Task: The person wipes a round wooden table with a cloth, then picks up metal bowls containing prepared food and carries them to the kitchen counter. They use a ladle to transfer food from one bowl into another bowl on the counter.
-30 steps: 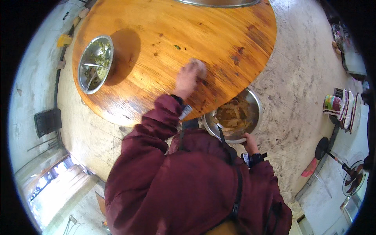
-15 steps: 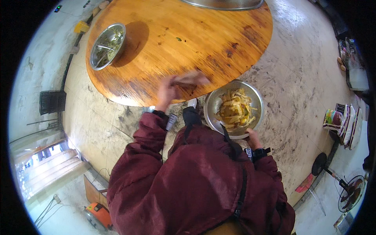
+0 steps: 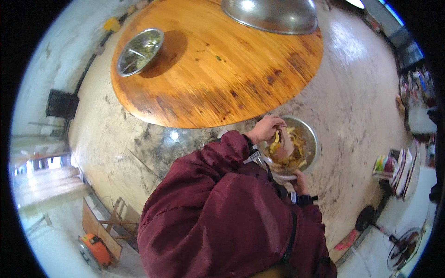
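Observation:
My left hand (image 3: pixel 266 129) is closed on a pinkish-brown cloth (image 3: pixel 286 147), which hangs down over a steel bowl (image 3: pixel 316 147). Yellowish strips, like peelings or scraps, (image 3: pixel 299 139) lie in that bowl. Its near rim is gripped by my right hand (image 3: pixel 300 183), with the fingers partly hidden at the edge. The bowl is held in front of me, just off the near right edge of a round wooden table (image 3: pixel 185 97).
A metal bowl (image 3: pixel 160 48) of chopped greens with a utensil stands on the table's left side. A large domed metal vessel (image 3: pixel 273 18) sits at the far edge. Right of me are a standing fan (image 3: pixel 403 250) and stacked bags (image 3: pixel 402 173); lower left, an orange machine (image 3: pixel 95 249).
My left hand has left the tabletop with the cloth and moved right, over the bowl. My right hand still holds the rim. The view has shifted, showing more of the domed vessel.

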A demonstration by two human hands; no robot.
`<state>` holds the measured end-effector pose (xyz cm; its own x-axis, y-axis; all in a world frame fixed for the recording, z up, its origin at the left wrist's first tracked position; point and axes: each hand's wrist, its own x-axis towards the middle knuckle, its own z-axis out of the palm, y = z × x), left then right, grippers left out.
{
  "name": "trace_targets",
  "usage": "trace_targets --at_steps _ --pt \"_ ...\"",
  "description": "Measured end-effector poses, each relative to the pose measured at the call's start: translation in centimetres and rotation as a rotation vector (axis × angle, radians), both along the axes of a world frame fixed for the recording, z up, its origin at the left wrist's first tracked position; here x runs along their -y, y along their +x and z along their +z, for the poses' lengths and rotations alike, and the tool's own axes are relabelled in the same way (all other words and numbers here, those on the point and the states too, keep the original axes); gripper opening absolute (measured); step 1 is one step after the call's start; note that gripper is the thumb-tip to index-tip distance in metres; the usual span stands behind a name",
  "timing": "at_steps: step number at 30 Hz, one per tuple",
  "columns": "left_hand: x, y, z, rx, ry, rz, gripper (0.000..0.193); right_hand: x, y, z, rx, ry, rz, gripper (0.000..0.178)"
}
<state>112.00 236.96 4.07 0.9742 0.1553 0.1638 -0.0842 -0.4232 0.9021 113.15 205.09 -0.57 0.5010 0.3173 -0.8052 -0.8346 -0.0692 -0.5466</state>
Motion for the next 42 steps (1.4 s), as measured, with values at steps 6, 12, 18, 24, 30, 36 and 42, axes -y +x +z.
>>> trace_targets --at_steps 6,12,18,24,30,36,42 --pt "-15.2 -6.2 0.4 0.203 -0.089 0.45 0.028 2.5 2.3 -3.4 -0.094 -0.092 -0.132 0.023" --pt "-24.1 -11.5 -0.5 -0.644 0.277 1.141 0.048 2.4 6.2 -4.5 -0.134 -0.047 -0.092 0.024" --pt "-19.9 -1.6 -2.3 -0.282 0.555 0.834 0.028 0.5 13.4 -3.8 -0.134 -0.154 0.01 0.03" --pt "-34.2 -0.2 -2.1 -0.043 0.033 0.661 0.039 -0.3 22.5 -4.7 -0.167 -0.283 0.144 0.031" --pt "-43.7 3.1 -3.8 -0.749 0.532 1.032 0.046 -1.0 28.4 -3.7 0.633 -0.424 0.873 0.019" --pt "-32.4 10.7 -5.7 -0.522 0.74 0.956 0.045 -4.3 32.1 -3.2 0.168 -0.344 0.504 0.02" --pt "-17.4 16.8 -2.1 -0.714 0.877 0.729 0.074 -7.2 35.1 -3.1 -0.053 -0.194 0.421 0.02"
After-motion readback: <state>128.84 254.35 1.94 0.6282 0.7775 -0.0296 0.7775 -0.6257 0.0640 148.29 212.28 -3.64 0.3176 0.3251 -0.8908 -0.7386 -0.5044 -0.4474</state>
